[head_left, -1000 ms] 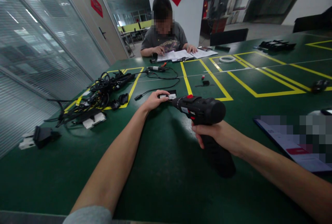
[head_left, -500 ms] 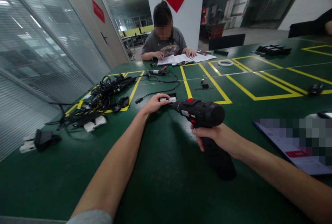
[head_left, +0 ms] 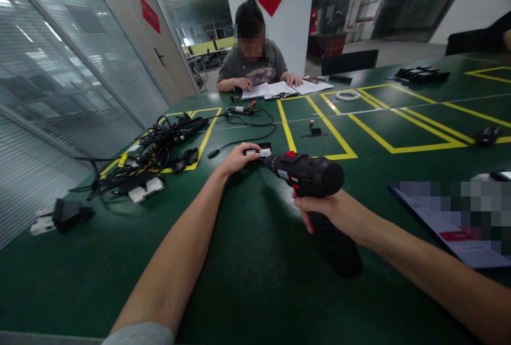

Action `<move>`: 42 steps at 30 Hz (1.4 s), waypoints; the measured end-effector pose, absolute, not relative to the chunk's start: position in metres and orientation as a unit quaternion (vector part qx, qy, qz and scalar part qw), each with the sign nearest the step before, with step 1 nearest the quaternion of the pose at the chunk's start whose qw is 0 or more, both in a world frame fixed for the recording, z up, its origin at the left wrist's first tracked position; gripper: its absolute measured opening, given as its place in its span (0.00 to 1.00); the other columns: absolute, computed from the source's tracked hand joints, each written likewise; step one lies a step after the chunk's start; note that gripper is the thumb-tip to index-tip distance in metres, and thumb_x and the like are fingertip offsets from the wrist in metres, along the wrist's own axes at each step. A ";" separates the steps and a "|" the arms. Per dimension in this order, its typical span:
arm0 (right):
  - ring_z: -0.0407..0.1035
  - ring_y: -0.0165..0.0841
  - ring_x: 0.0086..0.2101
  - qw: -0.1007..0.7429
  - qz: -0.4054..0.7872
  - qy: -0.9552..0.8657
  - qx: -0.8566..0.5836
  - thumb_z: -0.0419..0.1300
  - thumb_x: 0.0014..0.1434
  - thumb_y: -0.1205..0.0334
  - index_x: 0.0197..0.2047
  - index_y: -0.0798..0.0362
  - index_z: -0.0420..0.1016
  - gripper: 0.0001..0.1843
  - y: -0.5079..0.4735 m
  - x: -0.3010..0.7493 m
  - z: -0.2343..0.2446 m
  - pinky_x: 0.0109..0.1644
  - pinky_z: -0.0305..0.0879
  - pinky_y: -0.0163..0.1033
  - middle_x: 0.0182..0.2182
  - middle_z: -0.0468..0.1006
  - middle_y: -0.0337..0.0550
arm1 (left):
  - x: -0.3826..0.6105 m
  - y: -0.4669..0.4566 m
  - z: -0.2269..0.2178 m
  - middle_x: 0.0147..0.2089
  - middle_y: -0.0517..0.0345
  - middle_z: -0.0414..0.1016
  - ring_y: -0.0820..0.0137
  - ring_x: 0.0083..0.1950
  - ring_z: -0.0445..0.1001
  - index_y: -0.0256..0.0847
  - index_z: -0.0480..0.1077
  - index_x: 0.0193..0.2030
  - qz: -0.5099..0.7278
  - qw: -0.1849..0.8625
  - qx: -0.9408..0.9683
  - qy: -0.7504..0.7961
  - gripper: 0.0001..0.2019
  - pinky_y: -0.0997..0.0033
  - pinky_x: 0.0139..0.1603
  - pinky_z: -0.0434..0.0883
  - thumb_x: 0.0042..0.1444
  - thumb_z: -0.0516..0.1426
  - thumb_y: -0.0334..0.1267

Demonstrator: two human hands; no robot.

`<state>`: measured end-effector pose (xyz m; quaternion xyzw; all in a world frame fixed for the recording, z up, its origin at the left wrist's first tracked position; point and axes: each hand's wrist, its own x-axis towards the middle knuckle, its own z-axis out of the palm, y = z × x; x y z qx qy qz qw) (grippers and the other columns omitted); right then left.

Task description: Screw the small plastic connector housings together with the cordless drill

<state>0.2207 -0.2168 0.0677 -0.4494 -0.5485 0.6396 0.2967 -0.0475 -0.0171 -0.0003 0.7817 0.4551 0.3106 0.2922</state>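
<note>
Grips drill (head_left: pixel 311 172) by handle (head_left: pixel 335 246) in right hand (head_left: pixel 339 209), directing chuck (head_left: pixel 270 162) ahead-left of grip toward black-and-white part (head_left: pixel 265 153), pinched in left hand (head_left: pixel 238 159), apparently for steadiness.

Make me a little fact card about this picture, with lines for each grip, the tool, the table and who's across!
Left grip: holding a small black-and-white part
Right grip: around the handle of a black drill
Drill's front: aimed at the part; whether they touch is hard to tell
Table: green, with yellow lines
Left side: tangled black cables
Across: a person bent over papers
</note>
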 end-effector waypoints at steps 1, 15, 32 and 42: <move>0.69 0.32 0.22 0.300 0.641 -0.545 -0.450 0.62 0.54 0.59 0.36 0.52 0.71 0.08 -0.217 0.221 0.068 0.32 0.64 0.41 0.20 0.73 0.35 | -0.047 -0.017 0.000 0.52 0.51 0.78 0.58 0.54 0.74 0.40 0.78 0.49 0.311 0.292 0.782 0.455 0.21 0.58 0.60 0.67 0.51 0.62 0.48; 0.69 0.31 0.22 0.298 0.627 -0.566 -0.445 0.61 0.56 0.61 0.35 0.52 0.70 0.05 -0.219 0.219 0.072 0.33 0.65 0.40 0.21 0.72 0.34 | -0.046 -0.021 0.002 0.52 0.50 0.79 0.59 0.51 0.74 0.40 0.78 0.50 0.309 0.302 0.776 0.460 0.21 0.57 0.58 0.68 0.51 0.62 0.47; 0.68 0.30 0.21 0.300 0.631 -0.560 -0.445 0.60 0.56 0.63 0.33 0.53 0.71 0.03 -0.217 0.221 0.070 0.31 0.63 0.39 0.20 0.72 0.35 | -0.047 -0.020 0.000 0.53 0.51 0.79 0.57 0.54 0.74 0.40 0.79 0.49 0.322 0.300 0.767 0.468 0.22 0.55 0.62 0.66 0.50 0.63 0.48; 0.68 0.30 0.21 0.304 0.635 -0.556 -0.442 0.60 0.54 0.62 0.32 0.53 0.70 0.04 -0.217 0.220 0.070 0.31 0.64 0.40 0.20 0.72 0.36 | -0.048 -0.019 0.002 0.52 0.50 0.79 0.57 0.56 0.73 0.40 0.80 0.48 0.325 0.298 0.772 0.457 0.20 0.56 0.63 0.65 0.50 0.63 0.48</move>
